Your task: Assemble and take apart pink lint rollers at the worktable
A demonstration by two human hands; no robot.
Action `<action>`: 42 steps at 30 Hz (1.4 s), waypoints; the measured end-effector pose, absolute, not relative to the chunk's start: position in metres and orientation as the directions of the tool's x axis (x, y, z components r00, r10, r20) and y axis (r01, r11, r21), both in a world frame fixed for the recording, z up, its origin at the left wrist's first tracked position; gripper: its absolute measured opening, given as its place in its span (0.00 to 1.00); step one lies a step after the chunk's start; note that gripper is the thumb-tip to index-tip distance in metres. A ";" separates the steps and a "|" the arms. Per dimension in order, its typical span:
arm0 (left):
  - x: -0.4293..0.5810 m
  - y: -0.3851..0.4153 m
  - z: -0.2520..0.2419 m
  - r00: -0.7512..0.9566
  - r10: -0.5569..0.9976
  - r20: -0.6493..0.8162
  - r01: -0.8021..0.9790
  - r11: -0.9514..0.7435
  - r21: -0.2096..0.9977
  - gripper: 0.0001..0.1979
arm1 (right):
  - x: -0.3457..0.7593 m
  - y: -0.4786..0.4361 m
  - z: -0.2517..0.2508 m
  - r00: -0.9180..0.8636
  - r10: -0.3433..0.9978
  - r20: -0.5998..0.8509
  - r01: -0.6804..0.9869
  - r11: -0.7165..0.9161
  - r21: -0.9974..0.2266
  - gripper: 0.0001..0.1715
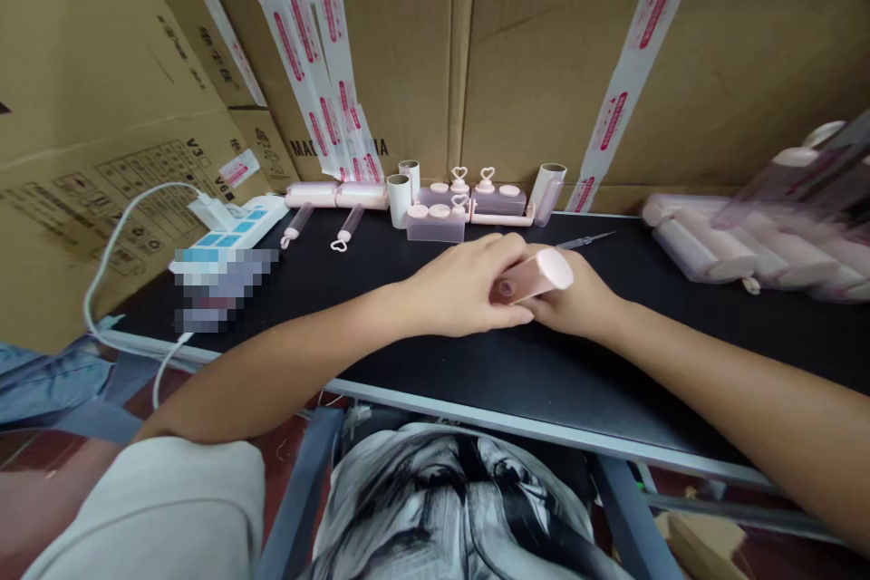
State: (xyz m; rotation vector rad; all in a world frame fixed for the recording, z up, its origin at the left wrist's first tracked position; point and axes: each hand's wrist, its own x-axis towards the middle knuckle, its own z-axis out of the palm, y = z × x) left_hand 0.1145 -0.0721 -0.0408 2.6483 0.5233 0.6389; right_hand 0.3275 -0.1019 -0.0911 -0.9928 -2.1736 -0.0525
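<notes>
Holding a pink tube (536, 277) in left hand (466, 285), inside bent fingers, by right hand (585, 297) with fingers too hidden to tell.

Left hand (466, 288) holding pink cylinder (538, 275), right hand (585, 297) against it, black table (421, 367), cardboard (557, 54) behind

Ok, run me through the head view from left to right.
White-and-blue power strip → slim pink stick with heart-shaped loop → white open-topped tube → left hand → pink cylinder with flat round end → right hand → heap of translucent pink pieces.
</notes>
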 end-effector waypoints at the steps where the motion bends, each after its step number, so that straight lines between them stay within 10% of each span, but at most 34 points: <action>1: 0.115 -0.076 -0.040 0.835 0.423 0.351 0.264 -0.869 0.419 0.16 | 0.327 -0.103 -0.091 -0.426 0.654 0.625 0.668 0.693 -0.270 0.10; 9: 0.115 -0.066 -0.042 0.841 0.365 0.400 0.011 -0.750 0.662 0.21 | 0.329 -0.102 -0.100 -0.482 0.660 0.576 0.644 0.713 -0.278 0.07; 18: 0.123 -0.077 -0.054 0.849 0.472 0.238 -0.151 -0.216 0.965 0.25 | 0.323 -0.105 -0.095 -0.333 0.773 0.540 0.755 0.561 -0.338 0.03; 26: 0.121 -0.076 -0.049 0.822 0.520 0.231 -0.134 -0.219 0.967 0.26 | 0.317 -0.112 -0.082 -0.252 0.819 0.516 0.779 0.487 -0.394 0.03; 36: 0.113 -0.068 -0.041 0.951 0.277 0.138 -0.069 -0.246 0.967 0.23 | 0.306 -0.115 -0.090 -0.595 0.711 0.375 0.214 0.590 -0.779 0.17; 42: 0.115 -0.059 -0.044 0.885 0.431 0.177 0.196 -0.689 0.698 0.21 | 0.337 -0.083 -0.086 -0.456 0.809 0.372 0.703 0.583 -0.408 0.21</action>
